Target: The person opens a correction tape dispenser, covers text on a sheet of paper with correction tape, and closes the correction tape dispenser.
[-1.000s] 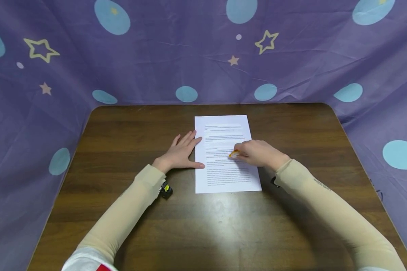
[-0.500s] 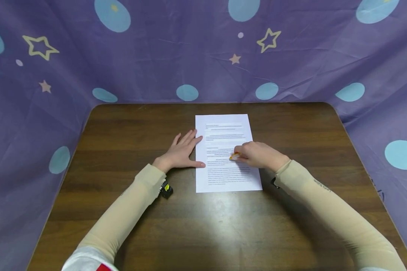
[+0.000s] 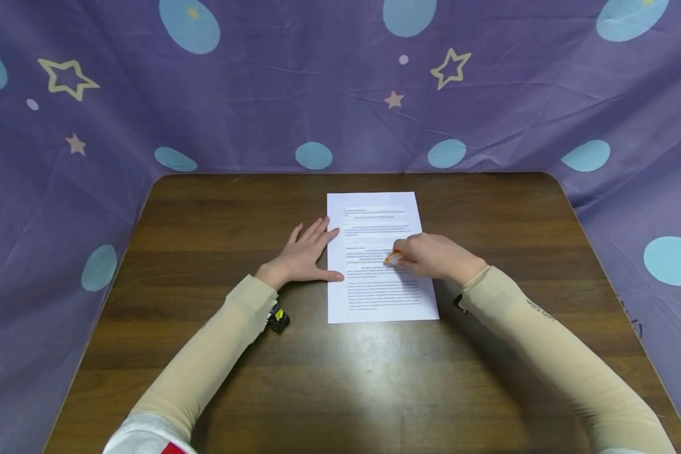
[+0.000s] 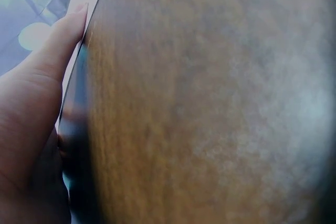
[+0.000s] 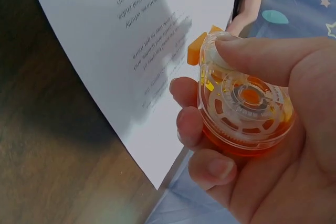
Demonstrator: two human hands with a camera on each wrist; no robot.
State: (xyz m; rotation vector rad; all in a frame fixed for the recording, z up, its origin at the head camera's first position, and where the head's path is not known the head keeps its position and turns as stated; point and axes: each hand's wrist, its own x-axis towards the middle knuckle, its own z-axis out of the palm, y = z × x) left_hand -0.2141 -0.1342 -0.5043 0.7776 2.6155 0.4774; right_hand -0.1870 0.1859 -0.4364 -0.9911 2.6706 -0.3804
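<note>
Lying on the glossy wood-grain bench (image 3: 318, 384), a printed sheet (image 3: 369, 287) meets the left hand (image 3: 301, 258), fingers spread. Over it, the right hand (image 3: 436, 255) grips a clear-and-orange tape dispenser (image 5: 244, 100). Purple starred cloth (image 3: 261, 107) hangs behind and on both sides.

A brown wood-grain table (image 3: 340, 403) is reflecting a soft glare. Behind its far edge and beyond its left and right edges, purple fabric (image 3: 272, 101) is hanging, showing light-blue ovals (image 3: 313, 156), yellow star outlines (image 3: 79, 95) and small pinkish stars (image 3: 394, 99).
</note>
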